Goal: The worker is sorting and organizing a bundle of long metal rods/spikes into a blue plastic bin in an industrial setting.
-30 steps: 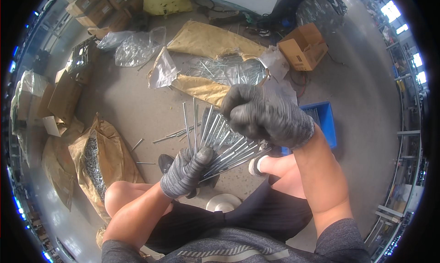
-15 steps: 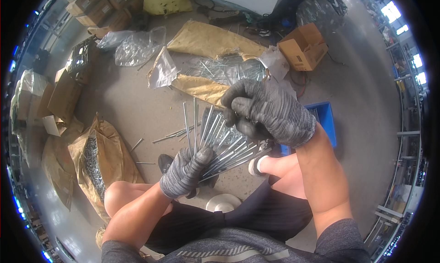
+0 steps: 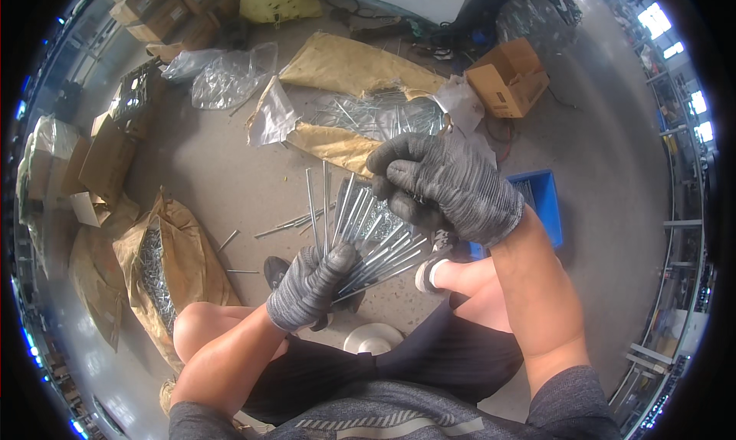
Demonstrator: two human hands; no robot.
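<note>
My left hand (image 3: 307,290), in a grey knit glove, is closed around a bundle of thin metal rods (image 3: 374,248). The rods fan out upward and to the right from my thumb. Above their right side is my gloved right hand (image 3: 452,183), its fingers curled in toward the thumb; whatever lies inside them is too hidden to name. Behind the rods, partly covered by them, shows a heap of small shiny metal pieces (image 3: 387,217). More rods (image 3: 383,114) lie in a torn brown paper sack (image 3: 349,60) farther off.
Loose rods (image 3: 293,224) lie on the floor beyond my left hand. A paper sack (image 3: 199,248) of small metal parts stands at left. A blue bin (image 3: 548,210) is at right, with a cardboard box (image 3: 498,87) farther back. Clear plastic bags (image 3: 230,80) lie far left.
My right hand has shifted slightly left, its fingers still curled. The rods at the right of the fan have moved a little; my left hand keeps its hold.
</note>
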